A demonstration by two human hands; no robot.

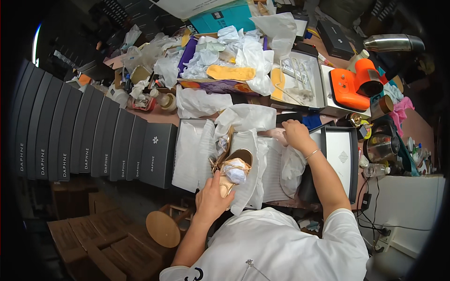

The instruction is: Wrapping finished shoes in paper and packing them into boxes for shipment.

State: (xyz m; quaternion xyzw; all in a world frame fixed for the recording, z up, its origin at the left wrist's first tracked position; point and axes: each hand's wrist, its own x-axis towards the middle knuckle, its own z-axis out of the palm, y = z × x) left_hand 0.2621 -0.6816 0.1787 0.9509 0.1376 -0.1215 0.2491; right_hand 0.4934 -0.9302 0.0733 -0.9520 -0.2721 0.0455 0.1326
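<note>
My left hand grips the heel end of a tan open-toed shoe stuffed with crumpled white paper. The shoe lies on white tissue paper spread over an open shoe box in front of me. My right hand, with a thin bracelet at the wrist, rests fingers down on tissue paper at the far edge of the box, next to a black box lid lying open side up on the right.
A long row of dark grey shoe boxes stands on the left. A heap of crumpled paper and an orange insole sits behind. An orange handheld appliance, a kettle and a round wooden stool are nearby.
</note>
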